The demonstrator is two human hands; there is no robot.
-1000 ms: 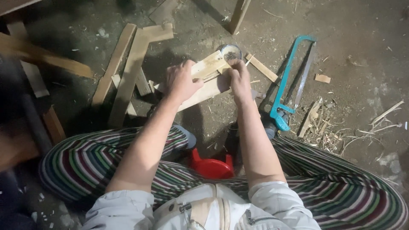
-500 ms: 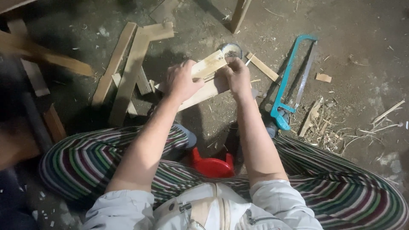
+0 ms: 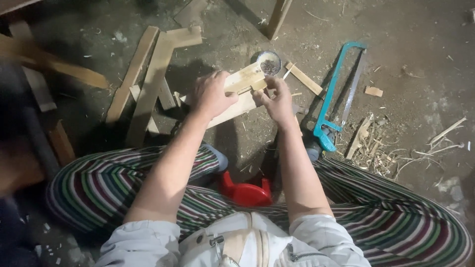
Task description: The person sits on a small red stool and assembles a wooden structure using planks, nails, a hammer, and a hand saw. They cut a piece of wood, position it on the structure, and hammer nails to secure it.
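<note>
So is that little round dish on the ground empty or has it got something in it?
Not empty: the small round dish sits upright on the dirt floor, with a dark heap of small bits inside. What they are is too small to tell.

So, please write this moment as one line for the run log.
left hand: grips wooden pieces | right hand: touches their end | small round container: just beyond | hacksaw: on floor, untouched
</note>
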